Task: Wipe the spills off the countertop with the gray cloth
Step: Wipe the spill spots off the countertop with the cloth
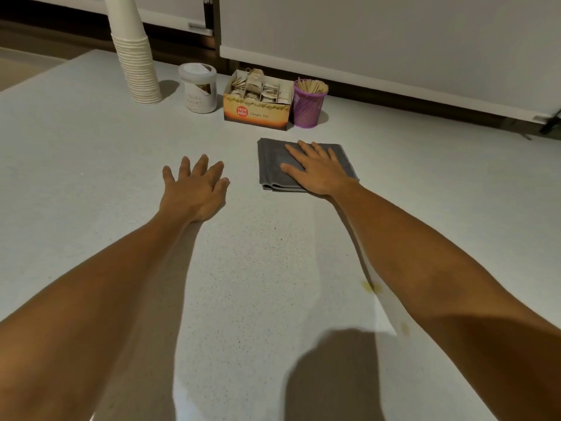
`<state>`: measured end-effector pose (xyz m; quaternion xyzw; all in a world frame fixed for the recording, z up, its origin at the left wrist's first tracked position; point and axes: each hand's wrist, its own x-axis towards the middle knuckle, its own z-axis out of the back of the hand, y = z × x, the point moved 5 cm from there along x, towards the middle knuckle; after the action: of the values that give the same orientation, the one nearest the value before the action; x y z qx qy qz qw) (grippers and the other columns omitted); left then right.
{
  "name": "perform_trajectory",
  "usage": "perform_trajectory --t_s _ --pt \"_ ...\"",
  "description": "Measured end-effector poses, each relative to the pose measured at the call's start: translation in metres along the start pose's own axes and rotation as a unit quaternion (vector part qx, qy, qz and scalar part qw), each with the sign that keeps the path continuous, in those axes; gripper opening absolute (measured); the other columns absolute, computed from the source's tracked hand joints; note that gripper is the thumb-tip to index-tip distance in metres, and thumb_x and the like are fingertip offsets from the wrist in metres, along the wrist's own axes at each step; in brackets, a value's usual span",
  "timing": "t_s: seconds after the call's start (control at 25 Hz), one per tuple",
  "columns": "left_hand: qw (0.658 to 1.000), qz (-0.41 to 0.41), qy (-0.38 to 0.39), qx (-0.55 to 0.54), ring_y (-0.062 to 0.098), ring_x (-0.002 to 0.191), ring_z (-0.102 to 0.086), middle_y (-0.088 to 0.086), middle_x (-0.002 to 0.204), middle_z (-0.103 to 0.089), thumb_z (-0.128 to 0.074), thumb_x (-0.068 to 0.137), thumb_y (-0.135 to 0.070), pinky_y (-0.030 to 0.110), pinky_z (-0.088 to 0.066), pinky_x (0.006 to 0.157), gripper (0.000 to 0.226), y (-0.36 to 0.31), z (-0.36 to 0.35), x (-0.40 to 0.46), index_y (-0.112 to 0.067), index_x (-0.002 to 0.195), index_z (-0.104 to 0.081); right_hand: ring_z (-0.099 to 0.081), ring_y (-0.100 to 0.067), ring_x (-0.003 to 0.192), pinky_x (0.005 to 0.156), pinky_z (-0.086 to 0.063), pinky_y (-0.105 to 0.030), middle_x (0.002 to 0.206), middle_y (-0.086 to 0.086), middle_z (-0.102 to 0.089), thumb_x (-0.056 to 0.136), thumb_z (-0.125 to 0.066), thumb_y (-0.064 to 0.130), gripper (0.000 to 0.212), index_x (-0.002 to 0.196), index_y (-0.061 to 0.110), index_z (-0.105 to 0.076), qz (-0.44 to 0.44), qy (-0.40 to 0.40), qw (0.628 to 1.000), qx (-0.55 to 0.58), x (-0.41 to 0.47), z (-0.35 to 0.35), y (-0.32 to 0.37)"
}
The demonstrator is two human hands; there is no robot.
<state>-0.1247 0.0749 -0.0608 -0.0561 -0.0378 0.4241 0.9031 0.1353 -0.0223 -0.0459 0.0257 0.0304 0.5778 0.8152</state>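
Observation:
A folded gray cloth (273, 161) lies flat on the pale speckled countertop (91, 165), just in front of the tea box. My right hand (315, 168) rests palm-down on top of the cloth with fingers spread; it is not gripping it. My left hand (194, 189) lies flat on the bare counter to the left of the cloth, fingers apart, holding nothing. Two small yellowish spills show near my right forearm: one spill (372, 287) and a fainter spill (404, 328) closer to me.
Along the back stand a tall stack of white paper cups (136, 62), a white lidded jar (198, 88), an open ginger tea box (258, 100) and a purple mesh cup of wooden sticks (308, 101). White cabinet doors (394, 34) rise behind.

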Motion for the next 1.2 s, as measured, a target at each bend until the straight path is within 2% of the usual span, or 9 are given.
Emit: perform_trajectory --t_s 0.2,0.32,0.64,0.72,0.8,0.92,1.0,1.12,1.2 --pt "1.0 -0.001 0.012 -0.006 0.036 0.152 0.001 0.005 0.167 -0.005 -0.01 0.098 -0.058 0.062 0.003 0.118 0.065 -0.003 0.006 -0.008 -0.029 0.156 -0.015 -0.003 -0.025 0.152 0.12 0.003 -0.056 0.167 0.003 -0.007 0.088 -0.008 0.082 0.081 0.158 0.042 -0.01 -0.085 -0.017 0.996 0.011 -0.103 0.002 -0.045" --pt "0.999 0.015 0.036 -0.002 0.036 0.152 0.003 0.006 0.167 -0.002 -0.01 0.098 -0.057 0.061 0.002 0.119 0.066 -0.007 0.005 -0.014 -0.028 0.157 -0.01 0.0 -0.023 0.152 0.12 0.004 -0.056 0.167 0.004 -0.003 0.085 -0.004 0.084 0.083 0.158 0.043 -0.007 -0.103 -0.012 0.994 0.018 -0.179 -0.001 -0.048" --pt "0.999 0.019 0.028 -0.007 0.036 0.152 0.0 0.009 0.166 -0.003 -0.011 0.097 -0.06 0.057 -0.001 0.12 0.072 -0.02 0.003 -0.067 -0.023 0.158 -0.011 0.01 -0.016 0.152 0.121 0.004 -0.051 0.166 0.007 0.006 0.091 -0.002 0.08 0.075 0.156 0.045 0.001 -0.054 -0.026 0.998 0.004 -0.377 -0.006 -0.013" --pt "0.999 0.019 0.029 -0.009 0.035 0.152 -0.001 0.009 0.166 -0.004 -0.013 0.097 -0.059 0.056 -0.001 0.12 0.07 -0.022 0.003 -0.075 -0.022 0.157 -0.013 0.013 -0.014 0.151 0.122 0.005 -0.05 0.166 0.01 0.007 0.092 -0.009 0.08 0.072 0.155 0.048 0.004 -0.044 -0.026 0.999 0.003 -0.418 -0.008 -0.003" --pt "1.0 0.018 0.022 -0.008 0.035 0.152 -0.002 0.009 0.166 -0.005 -0.014 0.097 -0.057 0.056 -0.002 0.12 0.069 -0.024 0.005 -0.078 -0.022 0.157 -0.014 0.009 -0.016 0.152 0.121 -0.002 -0.051 0.167 0.008 0.002 0.092 -0.02 0.081 0.076 0.156 0.046 0.001 -0.033 -0.029 0.999 -0.006 -0.454 -0.011 0.007" --pt "1.0 0.022 0.019 -0.007 0.035 0.152 -0.001 0.009 0.166 -0.005 -0.014 0.097 -0.057 0.057 -0.003 0.12 0.069 -0.024 0.006 -0.08 -0.022 0.157 -0.014 -0.017 -0.031 0.15 0.11 -0.016 -0.058 0.165 -0.005 -0.019 0.088 -0.034 0.083 0.088 0.158 0.032 -0.021 -0.003 -0.017 0.999 -0.041 -0.477 -0.011 0.017" --pt "1.0 0.022 0.02 -0.007 0.035 0.152 -0.001 0.01 0.166 -0.005 -0.014 0.098 -0.056 0.057 -0.002 0.12 0.068 -0.026 0.006 -0.081 -0.022 0.157 -0.014 -0.025 -0.036 0.147 0.106 -0.02 -0.059 0.162 -0.009 -0.026 0.086 -0.036 0.085 0.092 0.157 0.027 -0.029 0.006 -0.01 0.998 -0.064 -0.472 -0.009 0.018" --pt "1.0 0.022 0.013 -0.003 0.036 0.152 -0.001 0.01 0.166 -0.005 -0.013 0.098 -0.056 0.057 -0.002 0.12 0.068 -0.026 0.006 -0.08 -0.022 0.157 -0.014 -0.021 -0.036 0.148 0.109 -0.017 -0.06 0.164 -0.006 -0.022 0.086 -0.035 0.085 0.09 0.157 0.031 -0.026 0.017 -0.003 0.999 -0.05 -0.449 -0.007 0.02" --pt "1.0 0.022 0.01 0.001 0.036 0.152 -0.001 0.01 0.166 -0.005 -0.012 0.098 -0.056 0.057 -0.002 0.12 0.068 -0.025 0.004 -0.079 -0.022 0.157 -0.013 -0.004 -0.027 0.153 0.116 -0.011 -0.06 0.167 0.002 -0.008 0.087 -0.032 0.085 0.086 0.158 0.04 -0.012 0.013 0.001 1.0 -0.021 -0.428 -0.008 0.017"
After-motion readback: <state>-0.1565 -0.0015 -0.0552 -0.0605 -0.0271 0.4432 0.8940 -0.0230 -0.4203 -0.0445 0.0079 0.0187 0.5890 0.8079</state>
